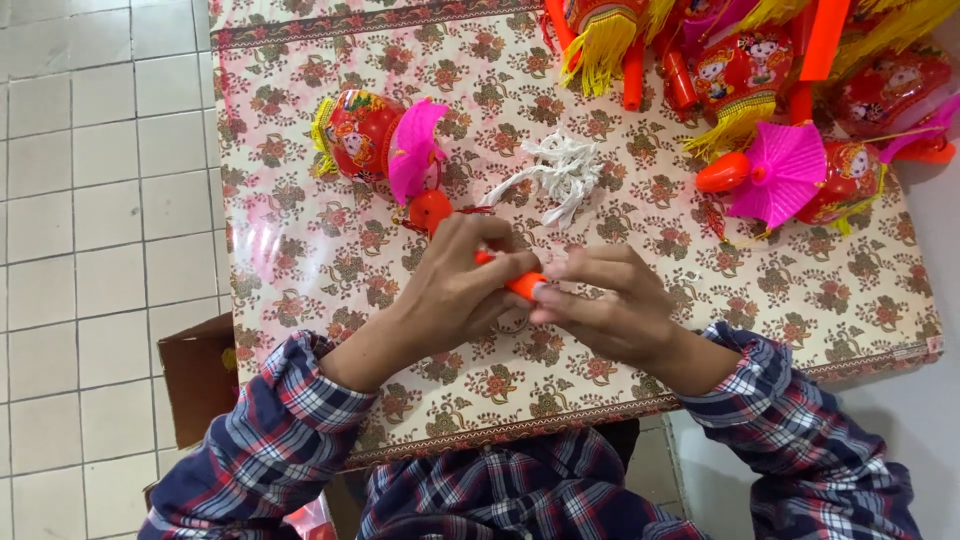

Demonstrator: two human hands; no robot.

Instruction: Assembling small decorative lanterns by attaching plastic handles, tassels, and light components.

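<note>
Gripping a small orange stick [522,283], left hand [462,290] is curled closed around it; right hand [612,303] pinches its pale tip, fingers half bent. Both hover just above the floral-cloth surface [320,260], mid-front. Red lantern with pink fan [378,138] lies near, white string bundle [560,172] beyond.

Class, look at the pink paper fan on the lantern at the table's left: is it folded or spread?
Spread. The pink paper fan shows pleats opened wide beside the red lantern, above the left hand.
</note>
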